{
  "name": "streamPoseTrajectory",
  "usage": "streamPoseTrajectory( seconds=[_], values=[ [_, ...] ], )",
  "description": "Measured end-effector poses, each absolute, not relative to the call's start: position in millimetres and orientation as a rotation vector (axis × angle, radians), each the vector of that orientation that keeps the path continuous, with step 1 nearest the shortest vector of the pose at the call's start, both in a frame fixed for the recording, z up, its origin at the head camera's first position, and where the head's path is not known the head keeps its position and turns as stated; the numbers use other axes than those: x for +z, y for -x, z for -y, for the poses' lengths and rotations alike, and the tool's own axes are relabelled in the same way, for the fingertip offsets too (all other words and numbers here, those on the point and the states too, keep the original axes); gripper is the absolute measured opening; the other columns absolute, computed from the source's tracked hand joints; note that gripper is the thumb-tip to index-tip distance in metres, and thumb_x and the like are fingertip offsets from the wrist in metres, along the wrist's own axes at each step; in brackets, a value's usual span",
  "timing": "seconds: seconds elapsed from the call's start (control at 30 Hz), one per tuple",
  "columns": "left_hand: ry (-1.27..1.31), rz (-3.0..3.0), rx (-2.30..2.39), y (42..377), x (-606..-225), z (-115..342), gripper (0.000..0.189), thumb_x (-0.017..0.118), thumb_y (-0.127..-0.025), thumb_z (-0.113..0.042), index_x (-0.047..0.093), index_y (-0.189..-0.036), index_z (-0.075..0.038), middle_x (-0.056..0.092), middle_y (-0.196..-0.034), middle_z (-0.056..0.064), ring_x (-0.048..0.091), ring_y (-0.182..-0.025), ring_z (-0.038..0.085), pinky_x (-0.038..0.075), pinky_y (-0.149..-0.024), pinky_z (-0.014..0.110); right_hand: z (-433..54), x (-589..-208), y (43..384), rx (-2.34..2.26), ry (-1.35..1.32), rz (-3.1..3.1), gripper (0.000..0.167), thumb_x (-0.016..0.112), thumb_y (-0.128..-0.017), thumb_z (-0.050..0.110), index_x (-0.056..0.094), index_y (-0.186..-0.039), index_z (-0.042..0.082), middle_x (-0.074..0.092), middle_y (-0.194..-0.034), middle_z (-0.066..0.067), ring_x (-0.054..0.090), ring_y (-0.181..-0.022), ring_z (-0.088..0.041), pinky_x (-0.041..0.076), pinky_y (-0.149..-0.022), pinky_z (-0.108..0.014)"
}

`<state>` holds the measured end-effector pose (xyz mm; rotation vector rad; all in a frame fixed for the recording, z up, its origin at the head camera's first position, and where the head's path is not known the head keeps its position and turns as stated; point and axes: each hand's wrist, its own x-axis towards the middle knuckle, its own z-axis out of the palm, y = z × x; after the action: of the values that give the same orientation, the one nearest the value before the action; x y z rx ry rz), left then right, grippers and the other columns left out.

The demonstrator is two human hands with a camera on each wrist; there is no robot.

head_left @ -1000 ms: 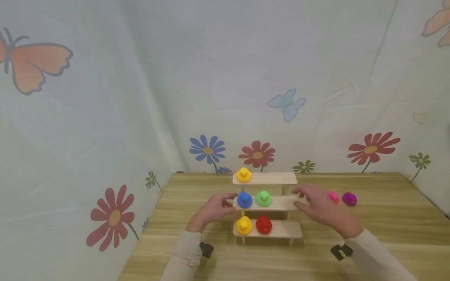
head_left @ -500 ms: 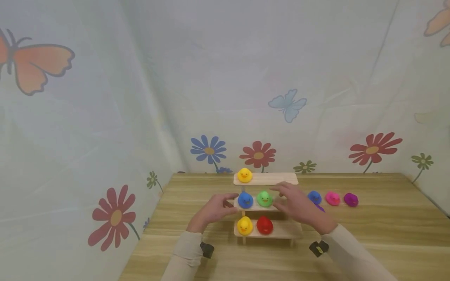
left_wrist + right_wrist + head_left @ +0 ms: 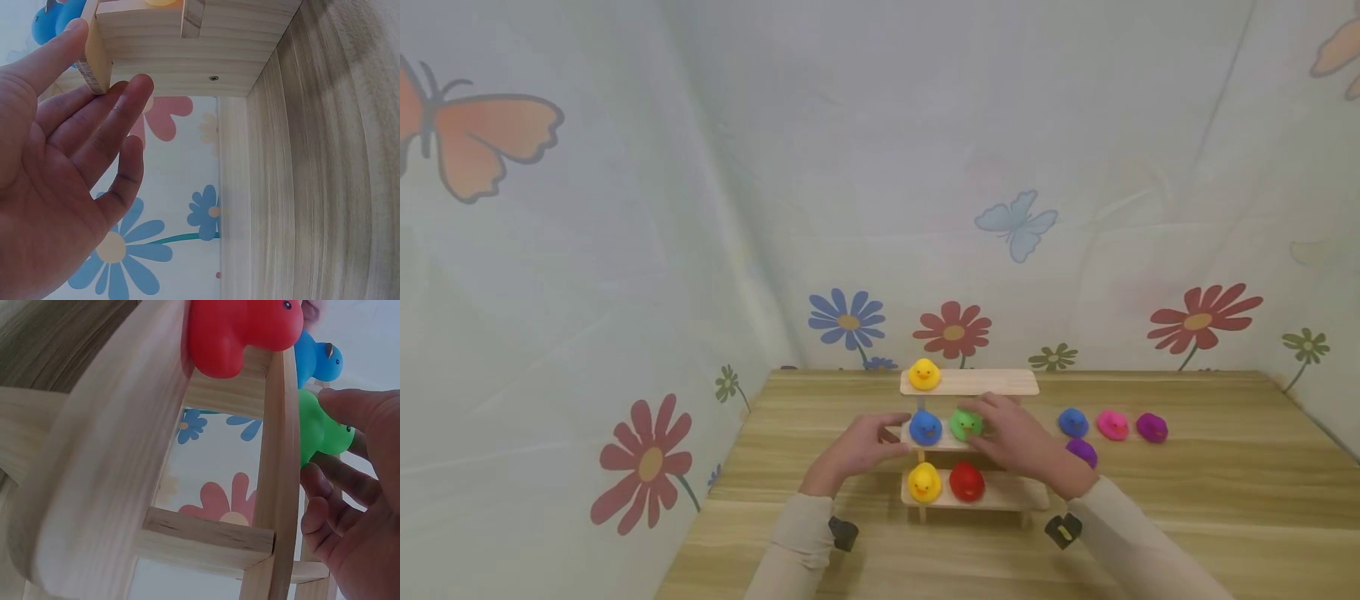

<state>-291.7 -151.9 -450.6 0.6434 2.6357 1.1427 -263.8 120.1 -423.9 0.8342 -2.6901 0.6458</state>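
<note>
A three-tier wooden display stand (image 3: 992, 383) stands on the table. My left hand (image 3: 865, 446) is at the left end of its middle tier, thumb and fingers about the board's end in the left wrist view. Beside that hand sits a blue rubber duck (image 3: 926, 428). My right hand (image 3: 1011, 437) pinches the green rubber duck (image 3: 315, 428) on the middle tier, thumb on one side and fingers on the other. Yellow (image 3: 924, 482) and red (image 3: 967, 482) rubber ducks sit on the bottom tier. Another yellow duck (image 3: 924, 375) is on the top tier's left end.
To the right of the stand, several ducks lie on the wood-grain table (image 3: 1210, 500): a blue duck (image 3: 1073, 422), a pink duck (image 3: 1112, 425), a purple duck (image 3: 1152, 427) and a nearer purple duck (image 3: 1082, 453). A floral curtain (image 3: 880, 208) hangs behind.
My right hand has moved left from the right end of the middle tier to the green duck and now pinches it. My left hand stays at the stand's left end.
</note>
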Motion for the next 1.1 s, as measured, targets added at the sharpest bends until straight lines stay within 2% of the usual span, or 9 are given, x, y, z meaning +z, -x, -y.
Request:
streamPoseTrajectory(
  seconds=[0.27, 0.5, 0.7, 1.1],
  values=[
    [-0.632, -2.629, 1.142, 291.4, -449.7, 150.7, 0.053, 0.069, -0.085, -0.033, 0.054, -0.134, -0.019, 0.056, -0.129, -0.001, 0.061, -0.094, 0.013, 0.053, -0.074, 0.027, -119.2, -423.5, 262.2, 0.646, -0.822, 2.674, 0.043, 0.076, -0.080, 0.027, 0.061, -0.119, 0.016, 0.061, -0.116, -0.001, 0.056, -0.101, -0.018, 0.050, -0.085, -0.037],
    [-0.650, -2.629, 1.155, 290.7, -449.3, 150.9, 0.052, 0.070, -0.085, -0.030, 0.054, -0.133, -0.017, 0.057, -0.128, 0.001, 0.062, -0.094, 0.015, 0.053, -0.072, 0.028, -123.9, -425.8, 260.0, 0.661, -0.828, 2.643, 0.041, 0.078, -0.077, 0.025, 0.063, -0.114, 0.013, 0.062, -0.110, 0.000, 0.056, -0.097, -0.017, 0.051, -0.081, -0.034],
    [-0.623, -2.636, 1.145, 289.9, -448.4, 150.7, 0.052, 0.069, -0.085, -0.032, 0.054, -0.134, -0.020, 0.057, -0.128, -0.002, 0.061, -0.094, 0.013, 0.053, -0.073, 0.028, -138.4, -423.9, 252.5, 0.674, -0.808, 2.647, 0.042, 0.076, -0.079, 0.027, 0.062, -0.116, 0.016, 0.063, -0.111, 0.003, 0.058, -0.093, -0.013, 0.052, -0.078, -0.031],
    [-0.588, -2.632, 1.147, 289.4, -448.2, 149.8, 0.053, 0.070, -0.085, -0.033, 0.053, -0.134, -0.021, 0.057, -0.127, -0.003, 0.061, -0.095, 0.013, 0.053, -0.074, 0.029, -191.3, -424.7, 243.8, 0.688, -0.952, 2.311, 0.039, 0.079, -0.073, 0.008, 0.065, -0.108, 0.008, 0.065, -0.105, -0.003, 0.059, -0.083, -0.012, 0.054, -0.067, -0.031]
  ],
)
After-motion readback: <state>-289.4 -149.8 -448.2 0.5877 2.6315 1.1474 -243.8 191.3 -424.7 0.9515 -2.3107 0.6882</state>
